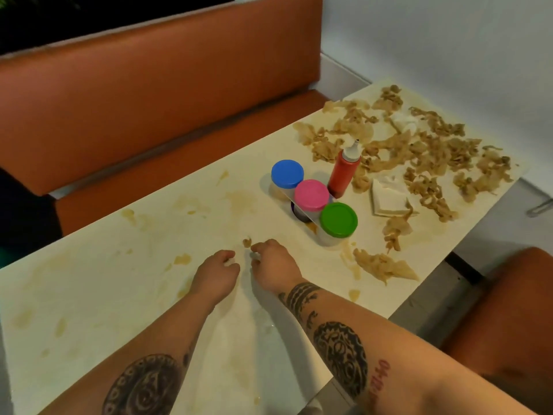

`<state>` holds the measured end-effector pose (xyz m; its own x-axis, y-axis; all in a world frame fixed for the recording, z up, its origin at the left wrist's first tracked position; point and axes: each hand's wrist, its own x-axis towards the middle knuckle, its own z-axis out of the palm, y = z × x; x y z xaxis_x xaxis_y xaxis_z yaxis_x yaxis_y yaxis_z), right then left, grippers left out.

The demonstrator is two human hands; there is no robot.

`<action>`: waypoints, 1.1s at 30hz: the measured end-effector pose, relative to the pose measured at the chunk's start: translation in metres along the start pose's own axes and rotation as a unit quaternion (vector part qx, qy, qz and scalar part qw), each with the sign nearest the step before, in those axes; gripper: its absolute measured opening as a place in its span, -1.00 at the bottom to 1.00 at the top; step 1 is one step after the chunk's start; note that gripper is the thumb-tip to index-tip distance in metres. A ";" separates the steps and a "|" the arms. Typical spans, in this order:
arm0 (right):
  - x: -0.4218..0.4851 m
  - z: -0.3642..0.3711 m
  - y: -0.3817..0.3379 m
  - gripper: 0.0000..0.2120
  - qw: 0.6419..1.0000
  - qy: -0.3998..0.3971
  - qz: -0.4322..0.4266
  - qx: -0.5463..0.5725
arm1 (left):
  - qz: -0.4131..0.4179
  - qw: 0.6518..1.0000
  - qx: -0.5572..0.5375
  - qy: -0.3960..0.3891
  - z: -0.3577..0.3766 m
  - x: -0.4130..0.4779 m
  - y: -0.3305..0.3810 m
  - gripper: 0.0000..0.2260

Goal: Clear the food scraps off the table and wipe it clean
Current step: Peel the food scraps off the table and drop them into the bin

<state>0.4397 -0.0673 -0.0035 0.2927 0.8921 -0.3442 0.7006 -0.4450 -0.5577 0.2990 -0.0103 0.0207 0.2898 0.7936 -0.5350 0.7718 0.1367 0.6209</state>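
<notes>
Three little clear jars sit in a diagonal row: the blue-lid jar (287,174) farthest, the pink-lid jar (311,195) in the middle and the green-lid jar (338,219) nearest, each touching the next. A see-through strip (291,195) runs along the row. There's something dark under the pink one, hard to tell what. A red squeeze bottle (343,172) with a white nozzle stands upright just beside the pink-lid jar. A stack of folded white napkins (389,199) lies near the bottle, to its right. Behind all that is an orange padded booth seat (149,94) with a tall backrest. There's a plain white wall (434,40) on the right, a dark window (89,13) up top and another orange seat (508,310) at lower right.
</notes>
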 end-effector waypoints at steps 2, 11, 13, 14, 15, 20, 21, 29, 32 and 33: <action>0.019 0.001 -0.004 -0.61 0.999 0.006 -0.021 -0.034 | -0.005 1.000 0.017 0.005 0.000 0.005 0.000 -0.58; 0.045 0.015 -0.004 -0.78 0.982 0.011 -0.086 -0.170 | 0.003 0.997 0.082 0.001 0.006 0.010 -0.010 -0.54; 0.035 0.018 0.000 -0.82 0.994 0.019 -0.067 -0.080 | -0.006 0.999 0.037 0.028 0.006 0.007 -0.006 -0.59; 0.029 0.017 0.001 -0.82 0.998 0.032 -0.055 -0.027 | -0.021 0.999 -0.018 0.040 0.006 0.005 -0.003 -0.63; 0.021 0.016 0.001 -0.83 0.998 0.049 -0.041 0.026 | -0.047 0.992 -0.107 0.046 0.006 0.004 0.001 -0.67; -0.020 -0.001 -0.003 -0.96 0.970 0.126 0.018 0.205 | -0.173 0.858 -0.483 -0.016 0.012 -0.008 0.027 -0.81; -0.029 -0.005 -0.003 -0.95 0.966 0.136 0.022 0.218 | -0.176 0.849 -0.497 -0.035 0.016 -0.011 0.032 -0.81; -0.107 -0.043 0.026 -0.68 0.966 0.200 -0.056 0.154 | -0.175 0.816 -0.515 -0.193 0.062 -0.034 0.080 -0.71; -0.141 -0.059 0.058 -0.67 0.945 0.268 0.025 0.188 | -0.172 0.860 -0.439 -0.197 0.077 -0.050 0.099 -0.75; -0.149 -0.064 0.072 -0.67 0.941 0.278 0.059 0.183 | -0.163 0.872 -0.412 -0.207 0.083 -0.054 0.105 -0.76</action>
<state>0.4881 -0.2268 0.0561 0.7206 0.6928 -0.0285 0.4008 -0.4497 -0.7982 0.4110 -0.0886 0.0670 0.4428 0.3736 -0.8151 0.2313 0.8307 0.5064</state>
